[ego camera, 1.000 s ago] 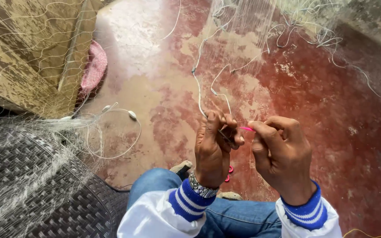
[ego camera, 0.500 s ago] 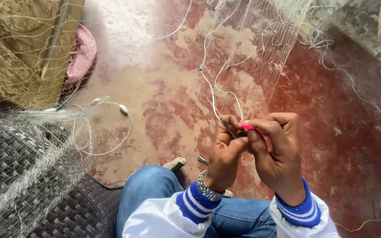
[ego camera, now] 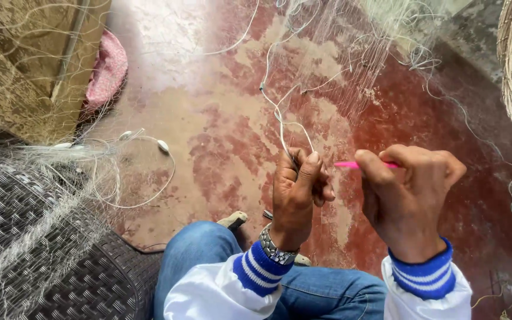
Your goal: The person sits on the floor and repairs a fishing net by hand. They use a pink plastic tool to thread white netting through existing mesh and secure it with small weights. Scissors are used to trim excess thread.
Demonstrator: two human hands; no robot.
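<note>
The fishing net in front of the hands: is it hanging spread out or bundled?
Spread. The fishing net hangs as a thin, see-through sheet over the red floor; the left hand pinches its cord.

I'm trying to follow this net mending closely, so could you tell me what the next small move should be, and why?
Probably bring the pink needle back leftward to the pinched spot. The left hand pinches the pale net line between thumb and fingers, while the right hand holds the needle apart from it, tip pointing at the left hand, with a gap between.
</note>
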